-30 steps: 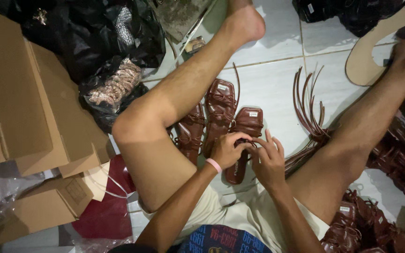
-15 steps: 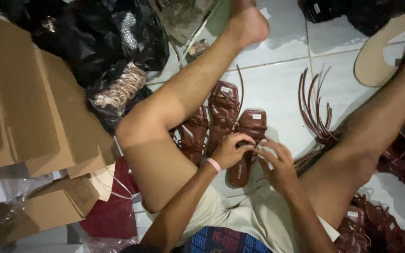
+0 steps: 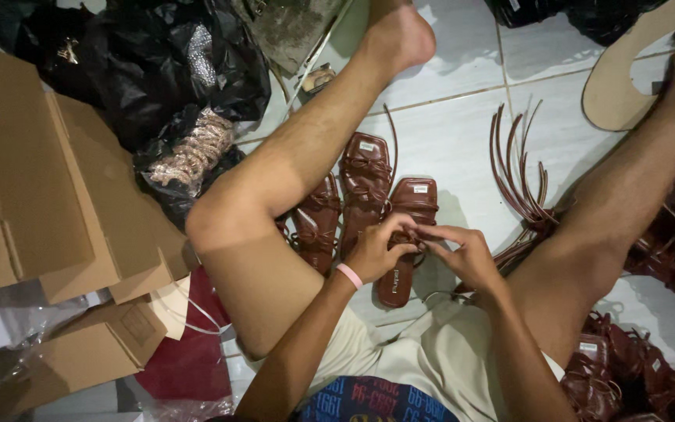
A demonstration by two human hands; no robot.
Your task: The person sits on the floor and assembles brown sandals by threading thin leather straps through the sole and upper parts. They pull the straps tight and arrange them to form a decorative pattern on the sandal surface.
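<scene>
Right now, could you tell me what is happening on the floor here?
A person sits on the white tiled floor with legs spread. The left hand and right hand meet over the straps of a brown sandal lying between the legs. Two more brown sandals lie beside it by the left knee. Loose brown straps lie to the right, cardboard boxes to the left.

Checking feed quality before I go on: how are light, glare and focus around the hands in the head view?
Head view: harsh frontal light, bright on the white floor tiles; glare on the black bags; left hand and right hand sharp on the brown sandal; corners fall dark.
</scene>
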